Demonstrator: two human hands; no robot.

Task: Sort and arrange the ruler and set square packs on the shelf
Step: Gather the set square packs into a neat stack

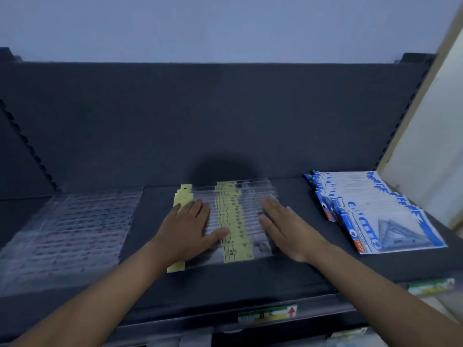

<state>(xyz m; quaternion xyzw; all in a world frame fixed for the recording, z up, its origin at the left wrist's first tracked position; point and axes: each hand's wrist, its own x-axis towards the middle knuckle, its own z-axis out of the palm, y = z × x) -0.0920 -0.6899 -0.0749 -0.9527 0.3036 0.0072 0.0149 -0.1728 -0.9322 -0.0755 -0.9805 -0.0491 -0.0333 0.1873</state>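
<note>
Three fanned rows on the dark shelf (pixel 288 276): clear ruler packs (pixel 75 229) left; yellow-labelled ruler packs (pixel 235 221) mid-shelf, pressed by my left hand (pixel 190 229) and right hand (pixel 285 229), fingers straight; blue-and-white set square packs (pixel 375 216) right.

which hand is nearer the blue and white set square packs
Right. The right hand lies on the clear ruler packs, just left of the set square packs; the left hand rests farther left.

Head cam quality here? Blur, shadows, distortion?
Head view: dim, bluish light; left clear packs smeared by blur; round shadow on the back panel behind the yellow-label ruler packs; wide-angle bending toward the frame edges; set square packs fairly sharp.
</note>
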